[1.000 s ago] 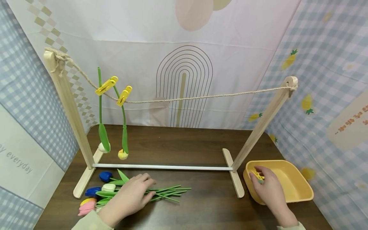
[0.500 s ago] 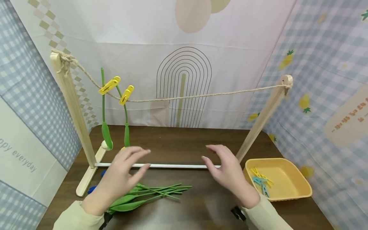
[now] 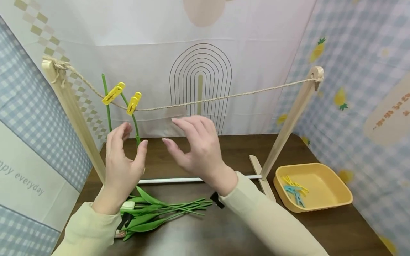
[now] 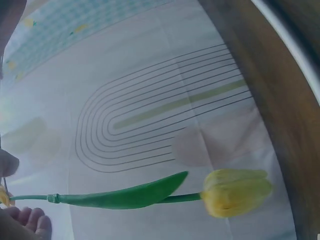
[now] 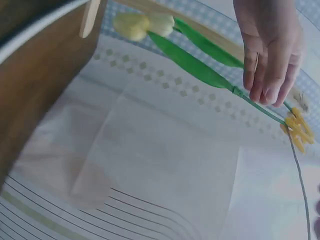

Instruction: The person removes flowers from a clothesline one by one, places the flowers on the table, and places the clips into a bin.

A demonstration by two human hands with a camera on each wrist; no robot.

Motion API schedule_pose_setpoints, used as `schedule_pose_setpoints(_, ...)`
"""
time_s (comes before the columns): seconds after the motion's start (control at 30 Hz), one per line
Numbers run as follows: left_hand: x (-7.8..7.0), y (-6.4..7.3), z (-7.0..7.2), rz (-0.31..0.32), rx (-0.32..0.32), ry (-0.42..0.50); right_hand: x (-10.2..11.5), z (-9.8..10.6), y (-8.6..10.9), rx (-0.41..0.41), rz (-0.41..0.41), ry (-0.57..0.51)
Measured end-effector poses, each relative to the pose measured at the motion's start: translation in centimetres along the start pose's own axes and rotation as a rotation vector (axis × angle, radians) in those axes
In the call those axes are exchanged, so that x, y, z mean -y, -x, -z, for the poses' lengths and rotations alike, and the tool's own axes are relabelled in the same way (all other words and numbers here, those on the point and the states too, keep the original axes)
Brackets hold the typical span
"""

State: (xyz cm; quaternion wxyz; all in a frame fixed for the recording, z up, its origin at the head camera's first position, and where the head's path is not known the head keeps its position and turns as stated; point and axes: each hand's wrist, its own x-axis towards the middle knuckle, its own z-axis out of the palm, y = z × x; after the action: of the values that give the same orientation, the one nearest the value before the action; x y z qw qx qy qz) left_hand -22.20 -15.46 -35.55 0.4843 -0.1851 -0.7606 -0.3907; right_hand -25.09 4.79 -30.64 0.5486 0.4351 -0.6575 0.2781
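Note:
My left hand (image 3: 123, 165) is raised below the rope (image 3: 224, 97), fingers and thumb apart, holding nothing. Facing it, my right hand (image 3: 201, 151) hovers left of the middle, thumb and fingers likewise spread with nothing between them. Two yellow clothespins, the left clothespin (image 3: 112, 94) and the right clothespin (image 3: 133, 103), clip two artificial tulips upside down on the rope. The yellow tulip (image 4: 237, 192) hangs fully visible in the left wrist view. In the right wrist view the white tulip (image 5: 161, 24) shows beside it. My left hand hides both blooms in the head view.
A pile of artificial tulips (image 3: 150, 217) lies on the brown table, blooms partly behind my left arm. A yellow basket (image 3: 333, 206) with yellow and blue clothespins (image 3: 295, 193) stands at right. Wooden posts, the right post (image 3: 289, 124) and left post (image 3: 75, 121), carry the rope.
My left hand has left the tulip pile and risen toward the hanging tulips. My right hand has come out of the basket, moving left and up. The view has shifted slightly.

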Motion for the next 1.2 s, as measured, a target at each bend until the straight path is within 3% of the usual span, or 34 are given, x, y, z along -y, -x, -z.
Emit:
schedule_pose_setpoints(0.13, -0.1, -0.7, -0.3, 0.092, 0.041, -0.006, -0.2, -1.5, -2.1, -0.020, 0.068, 0.107)
schedule_pose_setpoints(0.33, 0.0, -1.7, -0.4, 0.159, 0.071, -0.035, 0.4, -3.3, -4.3, 0.045, 0.065, 0.242)
schedule_pose_setpoints(0.73, 0.7, -2.3, -0.4, 0.081, 0.007, -0.097, 1.2, -6.0, -6.4, 0.239, 0.009, 0.415)
schedule_pose_setpoints(1.2, 0.7, -2.5, -0.8, 0.105, -0.032, -0.093, 1.3, -5.5, -6.0, 0.297, -0.047, 0.351)
